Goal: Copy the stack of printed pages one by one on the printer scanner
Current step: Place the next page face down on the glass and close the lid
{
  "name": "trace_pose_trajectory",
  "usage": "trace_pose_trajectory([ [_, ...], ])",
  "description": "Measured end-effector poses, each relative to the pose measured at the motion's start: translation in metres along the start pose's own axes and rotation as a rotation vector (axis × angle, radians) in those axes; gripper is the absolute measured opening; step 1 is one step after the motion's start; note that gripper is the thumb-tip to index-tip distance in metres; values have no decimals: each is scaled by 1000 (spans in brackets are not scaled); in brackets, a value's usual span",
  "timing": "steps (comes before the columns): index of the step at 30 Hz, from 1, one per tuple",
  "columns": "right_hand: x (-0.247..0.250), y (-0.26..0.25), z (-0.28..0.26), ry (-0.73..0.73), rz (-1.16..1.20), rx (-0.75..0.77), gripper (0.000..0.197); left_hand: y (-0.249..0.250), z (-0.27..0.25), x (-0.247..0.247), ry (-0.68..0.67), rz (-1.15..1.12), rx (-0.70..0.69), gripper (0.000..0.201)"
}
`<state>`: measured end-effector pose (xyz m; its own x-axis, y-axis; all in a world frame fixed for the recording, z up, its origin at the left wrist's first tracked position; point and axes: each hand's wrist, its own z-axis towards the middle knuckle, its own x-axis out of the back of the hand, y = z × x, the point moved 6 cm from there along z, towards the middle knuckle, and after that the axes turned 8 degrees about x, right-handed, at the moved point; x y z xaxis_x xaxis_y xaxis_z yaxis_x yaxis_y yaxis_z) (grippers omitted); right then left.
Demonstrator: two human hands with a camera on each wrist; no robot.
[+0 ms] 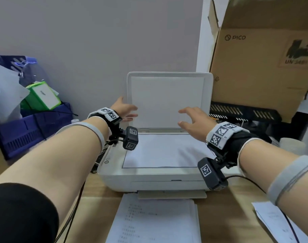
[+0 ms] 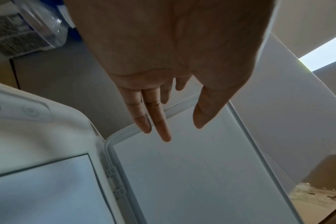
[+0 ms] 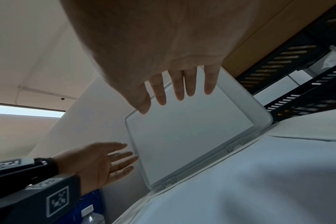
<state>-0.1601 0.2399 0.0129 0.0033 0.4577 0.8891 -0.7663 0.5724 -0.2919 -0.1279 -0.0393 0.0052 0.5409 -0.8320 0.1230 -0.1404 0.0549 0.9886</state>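
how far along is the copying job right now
Done: a sheet lies flat on the scanner glass and the lid stands open. In hand: left hand and right hand, fingers straight and holding nothing, reach toward the raised lid. Left: lowering the lid, starting the copy, then the printed pages lying in front of the printer; how many are already copied cannot be told.

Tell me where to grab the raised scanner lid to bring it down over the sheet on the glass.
Take the scanner lid by its free top edge, from the front. It stands nearly upright, hinged along its bottom at the back of the printer, so the top edge gives the most leverage. The left hand and right hand, both open, already reach toward it; fingers over the top corners should swing it down evenly onto the sheet.
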Motion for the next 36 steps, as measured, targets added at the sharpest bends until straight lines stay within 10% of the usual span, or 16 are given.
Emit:
trace_pose_trajectory([
  [5, 3, -3, 17, 76, -18, 66, 57, 2, 14, 8, 68, -24, -45, 82],
  [12, 29, -38, 18, 332, -341, 232, 78, -4, -10, 18, -5, 67, -145, 15],
  [19, -6, -58, -4, -5, -318, 199, 23, -49, -47, 41, -36, 436, -97, 25],
  [30, -78, -29, -52, -295, -178, 118, 51, -115, -92, 67, 46, 693, 100, 45],
  [36, -93, -25, -61, -278, -144, 96, 46, -120, -103, 67, 202, 765, -69, 28],
])
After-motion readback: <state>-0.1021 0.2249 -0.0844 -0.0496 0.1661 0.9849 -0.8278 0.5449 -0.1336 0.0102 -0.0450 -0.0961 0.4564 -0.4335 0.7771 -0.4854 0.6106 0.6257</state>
